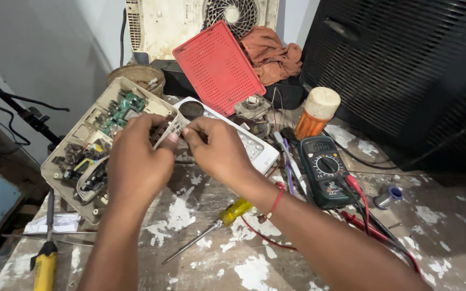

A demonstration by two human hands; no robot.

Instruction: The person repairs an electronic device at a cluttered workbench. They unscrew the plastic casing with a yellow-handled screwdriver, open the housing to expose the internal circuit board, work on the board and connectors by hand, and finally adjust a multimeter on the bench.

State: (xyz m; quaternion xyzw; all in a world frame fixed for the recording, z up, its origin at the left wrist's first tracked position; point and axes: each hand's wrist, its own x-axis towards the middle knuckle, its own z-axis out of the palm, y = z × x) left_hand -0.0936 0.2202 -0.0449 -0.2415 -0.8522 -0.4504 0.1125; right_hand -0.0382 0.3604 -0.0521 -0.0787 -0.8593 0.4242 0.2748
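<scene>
My left hand (138,161) and my right hand (219,148) meet over the workbench, both pinching a small flat whitish part (171,129) held between the fingertips. Just left of the hands lies an opened cream device casing (76,145) with a green circuit board (122,110) and wiring inside. A white perforated cover (254,148) lies behind my right hand. A yellow-handled screwdriver (219,221) rests on the bench below my right wrist.
A multimeter (324,170) with red and black leads sits at right, beside an orange jar (315,113) and a solder spool (388,196). A red perforated panel (217,67), an orange cloth (271,54) and a black speaker cabinet (405,81) stand behind. Another yellow-handled tool (44,261) lies front left.
</scene>
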